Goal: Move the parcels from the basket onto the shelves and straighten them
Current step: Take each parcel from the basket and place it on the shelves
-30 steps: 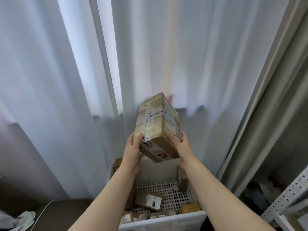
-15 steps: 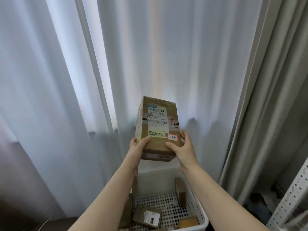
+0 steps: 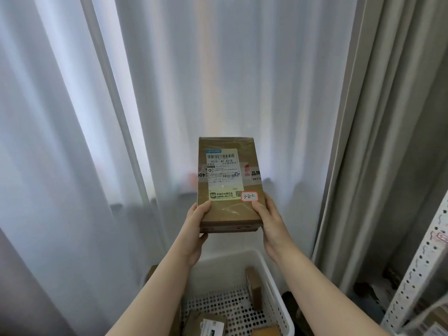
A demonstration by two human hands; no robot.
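Observation:
A brown cardboard parcel (image 3: 229, 190) with a white shipping label and a small red-edged sticker marked 3-2-2 is held up in front of the curtain, label side facing me. My left hand (image 3: 197, 223) grips its lower left edge, thumb on the front. My right hand (image 3: 266, 215) grips the lower right edge, thumb just under the sticker. Below them stands the white perforated basket (image 3: 274, 284), with several smaller brown parcels (image 3: 254, 288) lying or leaning inside.
White sheer curtains (image 3: 169, 93) fill the background, with a grey drape (image 3: 378, 141) to the right. A white perforated shelf upright (image 3: 421, 270) rises at the right edge. Dark clutter lies on the floor beside the basket.
The parcel was turned from tilted with a side showing to upright with its label facing me, and both hands raised it slightly. The view tipped upward, showing less of the basket.

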